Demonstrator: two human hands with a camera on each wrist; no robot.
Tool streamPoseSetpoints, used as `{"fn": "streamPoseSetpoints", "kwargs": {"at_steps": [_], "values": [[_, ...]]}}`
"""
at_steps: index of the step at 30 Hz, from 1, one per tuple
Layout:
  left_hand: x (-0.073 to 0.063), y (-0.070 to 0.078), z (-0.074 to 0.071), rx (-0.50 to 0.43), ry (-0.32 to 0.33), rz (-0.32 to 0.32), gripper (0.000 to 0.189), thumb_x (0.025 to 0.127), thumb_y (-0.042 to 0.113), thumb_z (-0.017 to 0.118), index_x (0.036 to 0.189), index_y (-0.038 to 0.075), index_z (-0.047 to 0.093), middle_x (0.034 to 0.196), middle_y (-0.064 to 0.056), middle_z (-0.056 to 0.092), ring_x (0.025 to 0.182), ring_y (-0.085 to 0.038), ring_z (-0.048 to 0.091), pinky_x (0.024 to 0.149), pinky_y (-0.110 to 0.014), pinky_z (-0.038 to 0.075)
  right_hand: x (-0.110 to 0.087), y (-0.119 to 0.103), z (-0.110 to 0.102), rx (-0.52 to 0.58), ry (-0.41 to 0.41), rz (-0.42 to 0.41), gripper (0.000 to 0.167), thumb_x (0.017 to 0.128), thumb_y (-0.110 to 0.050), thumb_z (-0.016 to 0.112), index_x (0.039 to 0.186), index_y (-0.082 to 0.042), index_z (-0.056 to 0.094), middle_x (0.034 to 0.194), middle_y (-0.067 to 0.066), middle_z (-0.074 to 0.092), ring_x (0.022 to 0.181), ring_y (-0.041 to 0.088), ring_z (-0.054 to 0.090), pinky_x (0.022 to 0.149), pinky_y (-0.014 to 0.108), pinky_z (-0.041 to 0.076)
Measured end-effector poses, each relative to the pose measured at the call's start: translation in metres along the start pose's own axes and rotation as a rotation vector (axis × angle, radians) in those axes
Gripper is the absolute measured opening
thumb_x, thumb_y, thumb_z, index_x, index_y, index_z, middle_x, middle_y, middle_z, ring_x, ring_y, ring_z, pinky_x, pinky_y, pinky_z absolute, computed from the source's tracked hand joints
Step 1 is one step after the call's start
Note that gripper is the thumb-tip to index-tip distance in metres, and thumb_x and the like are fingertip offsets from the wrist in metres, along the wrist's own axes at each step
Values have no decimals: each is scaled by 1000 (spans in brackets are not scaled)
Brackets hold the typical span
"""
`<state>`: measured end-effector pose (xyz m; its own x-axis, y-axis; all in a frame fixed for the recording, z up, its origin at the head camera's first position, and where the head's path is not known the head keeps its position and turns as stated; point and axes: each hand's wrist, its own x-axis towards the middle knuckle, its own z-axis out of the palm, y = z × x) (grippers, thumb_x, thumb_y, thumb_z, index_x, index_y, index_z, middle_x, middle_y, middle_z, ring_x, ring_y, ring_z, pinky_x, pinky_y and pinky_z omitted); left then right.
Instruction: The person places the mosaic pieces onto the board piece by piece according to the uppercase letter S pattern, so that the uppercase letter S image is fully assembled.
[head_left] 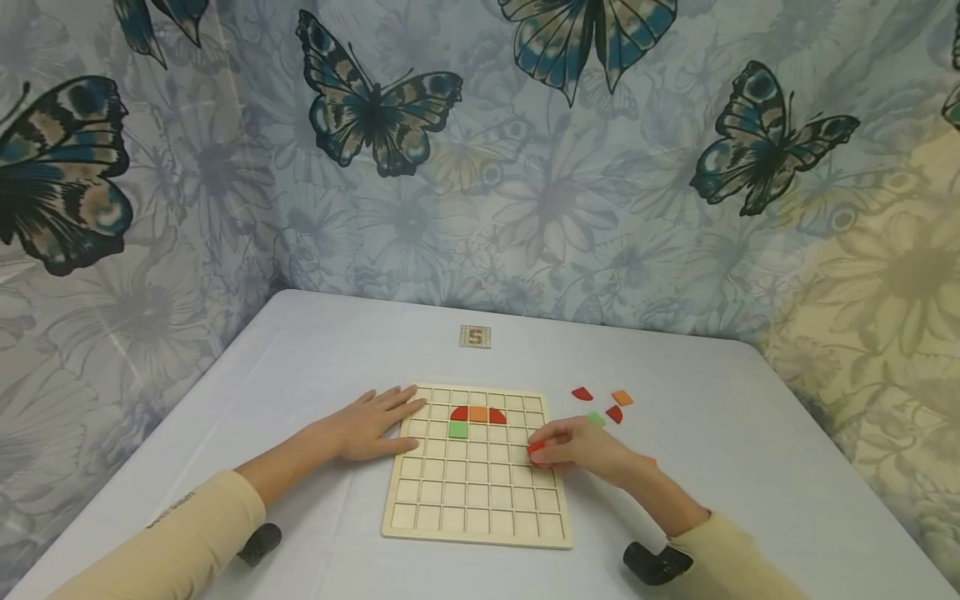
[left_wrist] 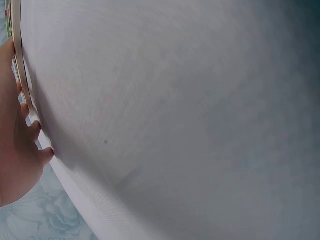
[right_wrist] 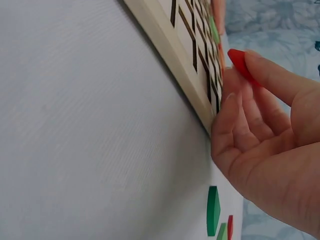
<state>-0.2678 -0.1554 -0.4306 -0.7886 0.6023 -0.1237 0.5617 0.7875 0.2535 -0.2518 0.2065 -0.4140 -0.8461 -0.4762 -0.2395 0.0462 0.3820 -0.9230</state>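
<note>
Head: the right hand (head_left: 577,443) pinches a red piece (head_left: 536,448) just inside the board's (head_left: 477,493) right edge; the left hand (head_left: 375,428), farther off, spreads straight fingers at the far-left corner. Left wrist: those fingers touch the board's edge. Right wrist: thumb and fingertip grip the slanted piece, raised off the board, free end out.

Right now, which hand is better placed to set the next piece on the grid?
The right hand, I'd judge: it pinches a red piece at the right edge of the grid board, near the loose pieces. The left hand shows no piece and rests at the left edge.
</note>
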Motion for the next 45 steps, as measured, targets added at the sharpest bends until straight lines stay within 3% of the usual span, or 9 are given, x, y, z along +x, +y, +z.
{"fn": "streamPoseSetpoints", "kwargs": {"at_steps": [5, 10, 14, 17, 24, 32, 38, 45], "values": [[0, 0, 0, -5, -4, 1, 74, 96, 61, 37, 152, 15, 26, 157, -9, 16, 142, -32, 15, 110, -56, 13, 5, -5, 6, 22, -14, -3, 26, 82, -14, 76, 98, 2, 63, 86, 10, 69, 88, 21, 67, 78, 31, 53], [1, -1, 0, -3, -5, -4, 74, 95, 62, 37, 152, 16, 26, 157, -9, 16, 142, -31, 14, 110, -56, 12, 11, -8, 11, 16, -42, -19, 31, 84, -13, 74, 109, 3, 66, 90, 8, 67, 89, 20, 67, 80, 31, 52], [1, 0, 0, -6, -6, -6, 74, 95, 61, 38, 152, 15, 26, 157, -9, 16, 142, -31, 14, 110, -56, 12, 16, -11, 17, -57, -47, -18, 27, 86, -18, 72, 108, -2, 69, 96, 4, 68, 83, 17, 61, 73, 28, 49], [0, 0, 0, -5, -5, -4, 74, 96, 61, 38, 152, 15, 26, 157, -9, 16, 142, -32, 14, 110, -56, 12, 19, -13, 21, -87, -41, -12, 23, 87, -19, 72, 102, -3, 67, 89, 3, 67, 80, 17, 57, 72, 29, 46], [-1, 1, -2, -9, 1, -1, 73, 96, 59, 39, 152, 14, 27, 157, -10, 17, 142, -32, 15, 110, -56, 12, 25, -17, 30, -44, -25, 0, 20, 83, -12, 75, 94, -1, 63, 81, 5, 67, 76, 17, 63, 69, 27, 50], [0, -2, 0, 3, -3, 2, 72, 97, 59, 39, 152, 14, 26, 157, -10, 16, 142, -32, 14, 109, -57, 13, 35, -24, 45, -118, 78, 53, 19, 80, -11, 77, 98, -3, 73, 86, 2, 69, 75, 14, 65, 68, 27, 54], [1, -2, 2, 7, -6, 0, 74, 96, 61, 37, 153, 16, 26, 157, -9, 16, 142, -31, 14, 110, -56, 13, 42, -28, 54, -34, 106, 99, 20, 80, -7, 77, 99, 0, 73, 90, 5, 69, 76, 16, 68, 68, 31, 56], [1, -2, 2, 6, 2, 2, 74, 95, 63, 36, 152, 16, 27, 157, -9, 17, 142, -32, 14, 110, -56, 13, 48, -34, 66, -63, 180, 142, 17, 78, -9, 79, 93, -4, 75, 89, 4, 68, 72, 13, 67, 63, 27, 55]]}}
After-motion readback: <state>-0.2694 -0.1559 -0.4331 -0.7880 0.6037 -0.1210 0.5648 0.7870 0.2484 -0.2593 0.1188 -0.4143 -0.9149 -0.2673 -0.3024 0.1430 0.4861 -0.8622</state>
